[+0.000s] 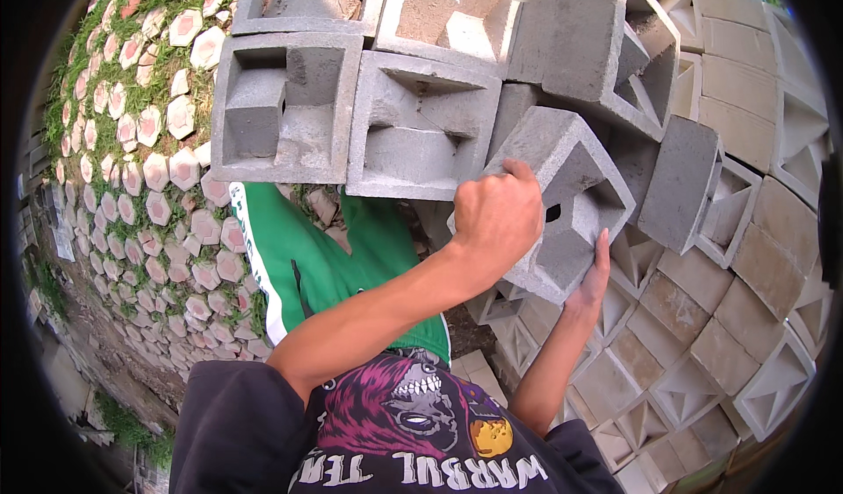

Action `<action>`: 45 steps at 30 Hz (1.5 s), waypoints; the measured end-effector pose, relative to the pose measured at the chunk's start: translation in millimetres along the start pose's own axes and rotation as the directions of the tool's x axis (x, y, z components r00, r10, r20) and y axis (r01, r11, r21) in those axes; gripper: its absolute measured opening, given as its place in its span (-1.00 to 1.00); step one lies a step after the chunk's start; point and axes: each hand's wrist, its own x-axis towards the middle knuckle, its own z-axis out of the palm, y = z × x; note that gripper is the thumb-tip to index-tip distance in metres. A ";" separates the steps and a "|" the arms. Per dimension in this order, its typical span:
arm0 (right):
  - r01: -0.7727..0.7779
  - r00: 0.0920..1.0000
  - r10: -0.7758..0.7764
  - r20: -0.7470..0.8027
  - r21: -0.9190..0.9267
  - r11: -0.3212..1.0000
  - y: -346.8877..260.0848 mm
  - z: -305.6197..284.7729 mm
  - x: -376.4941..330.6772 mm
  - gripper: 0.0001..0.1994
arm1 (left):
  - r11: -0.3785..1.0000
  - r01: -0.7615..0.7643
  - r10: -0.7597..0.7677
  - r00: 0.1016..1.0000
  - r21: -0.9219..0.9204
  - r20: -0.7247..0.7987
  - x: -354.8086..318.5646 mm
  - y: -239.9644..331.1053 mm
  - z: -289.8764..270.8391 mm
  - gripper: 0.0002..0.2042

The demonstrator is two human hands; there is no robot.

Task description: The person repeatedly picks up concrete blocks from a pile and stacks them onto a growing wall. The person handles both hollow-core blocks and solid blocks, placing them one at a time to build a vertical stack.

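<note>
We grip a grey concrete block [562, 197] with both hands, left hand [497, 216] clenched over its upper edge, right hand [594, 274] flat under its lower corner, tilted against the stacked blocks [421, 125].

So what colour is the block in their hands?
Plain grey concrete block, clearest in the head view.

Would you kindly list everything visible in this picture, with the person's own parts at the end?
tilted block: one, grey concrete, hollow, centre, held in both hands
stacked blocks: many, grey and tan hollow concrete, across the top and down the right
hexagonal pavers: many, pale pink-grey, set in grass, left
green garment: one, green with white stripe, below the stacked blocks
left hand: one, gripping the tilted block's upper-left edge
right hand: one, flat under its lower edge
</note>
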 end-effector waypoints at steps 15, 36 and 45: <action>0.051 0.997 -0.077 0.000 0.749 0.660 49.7 21.5 -70.2 -0.14 | 0.822 0.243 -0.119 0.958 -0.514 0.261 13.6 -9.5 32.7 -0.05; 0.262 0.958 -0.246 -0.147 0.106 0.959 36.5 42.8 39.8 -0.13 | 0.586 0.135 -0.076 0.991 -0.799 0.112 -31.1 -14.9 30.0 0.04; 0.504 0.837 -0.511 -0.195 -0.090 0.859 90.7 96.2 -48.6 -0.20 | 0.549 0.006 0.382 0.887 -0.836 0.257 -163.9 -104.1 -10.3 -0.14</action>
